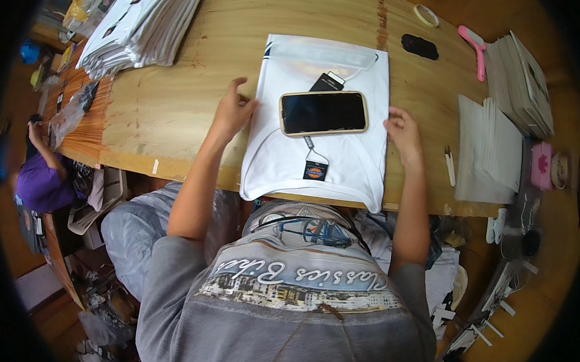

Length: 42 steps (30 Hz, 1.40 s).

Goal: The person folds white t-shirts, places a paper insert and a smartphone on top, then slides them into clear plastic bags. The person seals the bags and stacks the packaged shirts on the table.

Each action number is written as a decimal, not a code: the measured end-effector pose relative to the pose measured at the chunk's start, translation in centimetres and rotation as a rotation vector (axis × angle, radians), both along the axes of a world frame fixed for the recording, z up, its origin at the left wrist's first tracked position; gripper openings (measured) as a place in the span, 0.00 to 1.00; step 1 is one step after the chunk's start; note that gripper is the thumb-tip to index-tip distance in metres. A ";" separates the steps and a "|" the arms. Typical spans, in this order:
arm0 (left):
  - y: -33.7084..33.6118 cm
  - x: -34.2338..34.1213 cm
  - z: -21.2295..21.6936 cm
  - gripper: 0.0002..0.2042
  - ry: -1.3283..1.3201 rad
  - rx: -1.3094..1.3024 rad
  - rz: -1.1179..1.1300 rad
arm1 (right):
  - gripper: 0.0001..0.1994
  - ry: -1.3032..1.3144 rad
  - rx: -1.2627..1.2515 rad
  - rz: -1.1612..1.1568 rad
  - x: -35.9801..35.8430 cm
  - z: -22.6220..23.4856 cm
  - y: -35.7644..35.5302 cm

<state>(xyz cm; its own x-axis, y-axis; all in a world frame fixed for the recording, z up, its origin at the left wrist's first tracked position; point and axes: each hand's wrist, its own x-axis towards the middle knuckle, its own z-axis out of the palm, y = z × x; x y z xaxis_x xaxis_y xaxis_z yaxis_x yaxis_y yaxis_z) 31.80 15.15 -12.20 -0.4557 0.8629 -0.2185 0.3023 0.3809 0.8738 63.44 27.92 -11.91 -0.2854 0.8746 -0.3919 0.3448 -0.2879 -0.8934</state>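
Observation:
A folded white T-shirt lies flat on the wooden table in front of me, its neckline toward me. On top of it rests a dark-screened phone in a beige case. A black tag sticks out beyond the phone. Nearer me, another black tag hangs on a cord at the collar. My left hand is at the shirt's left edge, fingertips pinched there with the index finger raised. Opposite it, my right hand has its curled fingers closed on the right edge.
A tall stack of folded white shirts stands far left. To the right lie a tape roll, a black flat piece, a pink-handled tool, thread snips, plastic bags and a paper stack. A person in purple is at left.

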 end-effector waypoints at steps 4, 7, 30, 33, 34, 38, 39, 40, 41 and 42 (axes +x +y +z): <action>-1.5 1.0 2.5 0.27 -0.107 -0.148 -0.040 | 0.24 0.071 0.052 0.009 1.6 -0.2 -3.1; -1.5 1.0 2.3 0.26 -0.496 -0.051 0.001 | 0.26 0.288 -0.055 -0.087 1.4 -1.0 -3.5; -13.5 2.9 0.2 0.29 -0.252 -0.085 -0.036 | 0.06 -0.644 0.688 -0.396 14.5 1.0 -5.1; -11.8 2.6 2.6 0.28 -0.160 -0.087 0.124 | 0.05 -0.636 0.779 -0.388 23.3 -0.2 -1.5; -11.5 1.9 2.8 0.28 -0.137 -0.066 0.128 | 0.05 -0.636 0.782 -0.380 25.2 -1.3 -1.2; -11.0 1.6 3.7 0.29 -0.082 -0.018 0.095 | 0.04 -0.646 0.688 -0.392 29.4 -3.9 0.5; -11.0 1.8 3.7 0.29 -0.078 -0.017 0.099 | 0.04 -0.650 0.637 -0.411 29.6 -3.9 0.9; -11.0 2.0 3.8 0.29 -0.074 -0.017 0.102 | 0.04 -0.534 0.547 -0.490 29.9 -3.8 1.2; -10.9 2.2 4.0 0.28 -0.085 -0.015 0.104 | 0.04 -0.416 0.456 -0.565 30.2 -3.6 1.4; -10.9 2.5 4.2 0.28 -0.094 -0.016 0.107 | 0.04 -0.297 0.362 -0.636 30.3 -3.4 1.5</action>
<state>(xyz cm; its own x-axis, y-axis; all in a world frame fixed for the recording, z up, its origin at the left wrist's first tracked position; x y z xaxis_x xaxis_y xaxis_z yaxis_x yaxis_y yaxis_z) 34.34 4.23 -7.97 -0.5217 0.8067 -0.2776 0.1763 0.4203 0.8901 93.72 29.45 -15.31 0.3846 0.9225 -0.0328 0.4504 -0.2186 -0.8656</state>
